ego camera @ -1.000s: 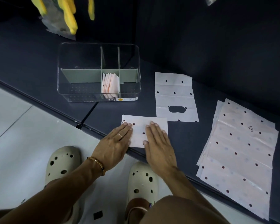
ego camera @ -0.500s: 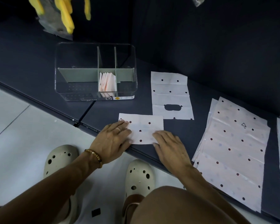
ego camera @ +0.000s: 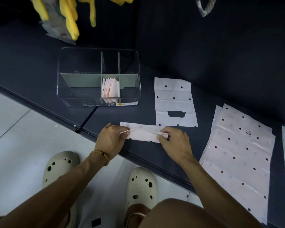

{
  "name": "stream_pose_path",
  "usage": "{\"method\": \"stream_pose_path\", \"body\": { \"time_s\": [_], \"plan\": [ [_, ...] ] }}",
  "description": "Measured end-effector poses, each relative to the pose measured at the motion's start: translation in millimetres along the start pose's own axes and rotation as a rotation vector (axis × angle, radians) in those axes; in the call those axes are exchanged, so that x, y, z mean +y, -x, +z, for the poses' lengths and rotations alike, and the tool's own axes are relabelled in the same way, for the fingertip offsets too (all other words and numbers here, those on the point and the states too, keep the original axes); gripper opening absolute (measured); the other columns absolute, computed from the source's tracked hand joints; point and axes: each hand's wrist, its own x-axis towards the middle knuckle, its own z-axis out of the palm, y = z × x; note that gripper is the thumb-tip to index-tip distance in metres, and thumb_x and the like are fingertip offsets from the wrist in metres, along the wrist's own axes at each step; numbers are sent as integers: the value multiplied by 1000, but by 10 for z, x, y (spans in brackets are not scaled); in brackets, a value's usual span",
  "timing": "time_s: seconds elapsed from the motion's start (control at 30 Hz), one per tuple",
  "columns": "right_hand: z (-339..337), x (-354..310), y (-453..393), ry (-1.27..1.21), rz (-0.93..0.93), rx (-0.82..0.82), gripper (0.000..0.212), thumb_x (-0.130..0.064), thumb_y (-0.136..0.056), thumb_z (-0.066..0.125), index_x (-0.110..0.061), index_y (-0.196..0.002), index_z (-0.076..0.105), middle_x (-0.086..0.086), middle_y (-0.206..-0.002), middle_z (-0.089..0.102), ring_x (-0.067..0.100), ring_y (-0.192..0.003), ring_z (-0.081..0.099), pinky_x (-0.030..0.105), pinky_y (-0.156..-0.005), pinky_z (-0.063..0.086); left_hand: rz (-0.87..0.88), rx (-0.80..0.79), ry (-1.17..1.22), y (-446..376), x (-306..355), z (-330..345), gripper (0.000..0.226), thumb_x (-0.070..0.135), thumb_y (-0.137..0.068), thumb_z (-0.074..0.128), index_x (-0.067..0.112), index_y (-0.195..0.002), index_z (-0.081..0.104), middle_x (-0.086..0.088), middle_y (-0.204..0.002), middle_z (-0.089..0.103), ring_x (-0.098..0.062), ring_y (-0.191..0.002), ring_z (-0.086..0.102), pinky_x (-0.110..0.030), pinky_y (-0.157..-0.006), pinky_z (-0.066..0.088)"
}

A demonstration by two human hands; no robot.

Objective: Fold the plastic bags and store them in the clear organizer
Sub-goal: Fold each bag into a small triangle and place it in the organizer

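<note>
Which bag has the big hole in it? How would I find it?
Start at the clear organizer on the dark table. Just to its right lies a flat white dotted bag, apart from both hands. Only it shows a dark oval handle hole.

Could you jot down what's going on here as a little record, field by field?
Activity: folding a dotted plastic bag near the dark table's front edge
Left hand: pinches the bag's left end
Right hand: pinches its right end
Clear organizer: folded bags upright in the middle front compartment
Waiting: a flat bag with handle hole; a stack of flat bags at right
</note>
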Motion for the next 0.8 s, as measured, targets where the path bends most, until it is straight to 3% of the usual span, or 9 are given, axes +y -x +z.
{"method": "stream_pose_path", "body": {
  "time_s": [0.1,0.2,0.33,0.57,0.63,0.73,0.8],
  "plan": [
    [35,-31,-113,-141,174,-36,5,-25,-81,69,-25,-85,67,-13,-70,64,12,-73,63,23,-69,48,-177,-7,45,-93,37,-28,18,28,-92,60,17,-80,68,-5,-78,66,-23,-75,59,-35,-75,52],
    [71,-34,-174,-169,242,-12,9,-28,-84,69,-22,-91,69,-13,-74,63,12,-79,63,23,-73,47,-227,-1,-83,-160,80,-21,41,34,-90,60,21,-57,38,-2,-61,49,-27,-67,53,-31,-60,41],
    [96,-78,-240,-123,264,-11,14,-28,-88,65,-19,-97,70,-6,-82,65,18,-88,64,31,-81,52,-262,34,-180,-195,80,12,34,37,-89,60,21,-63,43,-2,-67,54,-26,-67,55,-30,-59,43],
    [126,-152,-315,-26,323,1,8,-31,-87,63,-24,-85,66,-2,-90,68,22,-94,61,27,-72,47,-254,102,-201,-193,3,52,13,34,-87,59,23,-93,56,-3,-85,66,-28,-79,62,-33,-62,48],
    [133,-169,-316,-20,339,22,7,-31,-86,64,-26,-82,65,-2,-91,68,21,-91,61,25,-68,43,-153,186,-253,-157,-1,54,20,28,-86,63,20,-102,56,-5,-90,64,-28,-82,60,-31,-58,43],
    [148,-185,-323,-3,351,43,6,-31,-86,64,-26,-82,65,0,-92,69,23,-90,63,25,-68,44,320,222,-362,-124,-29,75,32,-1,-68,75,10,-97,68,-11,-99,65,-33,-88,60,-37,-62,50],
    [146,-208,-314,20,357,49,9,-33,-86,65,-24,-86,66,0,-94,69,24,-90,63,26,-68,45,565,151,-438,-128,-101,68,39,-6,-60,79,7,-97,72,-11,-104,70,-33,-94,66,-39,-73,54]
  ]
}}
